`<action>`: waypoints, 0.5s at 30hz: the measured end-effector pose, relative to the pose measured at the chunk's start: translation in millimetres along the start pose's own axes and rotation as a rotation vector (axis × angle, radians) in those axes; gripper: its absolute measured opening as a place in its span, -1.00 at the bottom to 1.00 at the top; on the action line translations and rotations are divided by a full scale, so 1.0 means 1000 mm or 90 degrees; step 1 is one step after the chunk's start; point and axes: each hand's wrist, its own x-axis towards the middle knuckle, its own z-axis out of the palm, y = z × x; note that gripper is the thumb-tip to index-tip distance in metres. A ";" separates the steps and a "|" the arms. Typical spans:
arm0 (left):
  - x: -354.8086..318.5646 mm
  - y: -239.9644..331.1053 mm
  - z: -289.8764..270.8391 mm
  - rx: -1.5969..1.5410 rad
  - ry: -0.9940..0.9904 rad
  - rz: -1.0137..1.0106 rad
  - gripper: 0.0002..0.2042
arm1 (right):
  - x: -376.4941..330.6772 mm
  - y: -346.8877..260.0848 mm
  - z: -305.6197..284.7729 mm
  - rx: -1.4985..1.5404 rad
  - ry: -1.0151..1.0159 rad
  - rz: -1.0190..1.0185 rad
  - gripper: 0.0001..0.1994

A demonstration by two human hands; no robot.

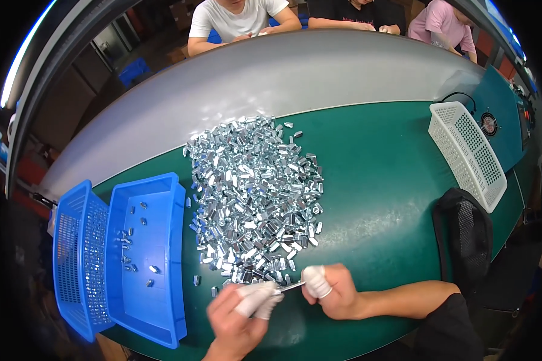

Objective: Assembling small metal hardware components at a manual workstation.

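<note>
My left hand (242, 314), with white covers on several fingers, is closed in a pinch near the front edge of a heap of small shiny metal hex pieces (256, 198). What sits between its fingertips is mostly hidden. My right hand (332, 292), its thumb and a finger also in white covers, grips a thin metal rod (292, 286). The rod spans the gap between both hands, and its left end meets the left fingertips. Both hands are just above the green mat (373, 240).
At left, a shallow blue tray (177, 259) holds several metal pieces, beside a blue perforated basket (68, 265). On the right are a white perforated basket (464, 156), a black mesh-and-cloth item (464, 228) and a teal box with a fan (503, 120). People (241, 21) sit across the grey table.
</note>
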 end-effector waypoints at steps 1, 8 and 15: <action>0.002 0.005 -0.011 0.091 0.048 0.023 -0.85 | 0.003 -0.003 -0.005 0.040 0.041 0.018 -0.57; -0.008 -0.027 -0.112 0.695 0.114 -0.162 -0.81 | 0.007 0.013 -0.019 0.001 0.132 -0.043 -0.57; 0.008 -0.003 0.002 0.289 -0.015 0.000 -0.66 | 0.012 0.020 -0.020 -0.074 0.111 -0.172 -0.57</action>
